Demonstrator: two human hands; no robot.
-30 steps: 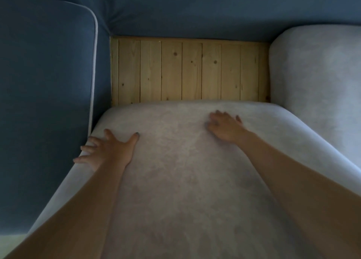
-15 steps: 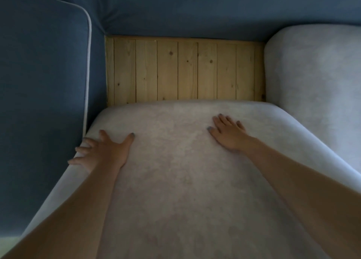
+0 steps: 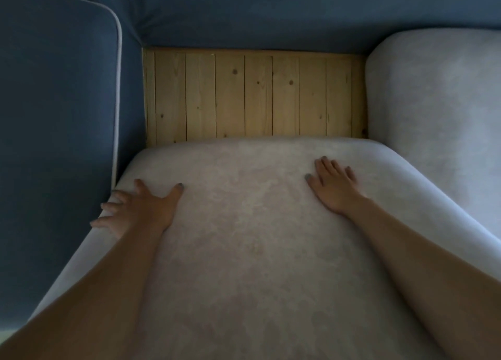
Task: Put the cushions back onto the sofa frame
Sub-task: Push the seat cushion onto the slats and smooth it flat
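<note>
Leaves open a bare strip of wooden slats beyond the grey seat cushion; hemmed in there by blue armrest at left, blue backrest behind, second grey cushion at right.

The left forearm and right forearm, both bare, extend forward over the pale grey rectangular fabric seat cushion. The left hand rests palm down at the cushion's left edge. Its thumb is spread across the top surface and its splayed fingers lie over the rounded edge. The right hand lies flat on the top surface near the cushion's far right corner, with the fingers straight and the thumb set apart.
</note>
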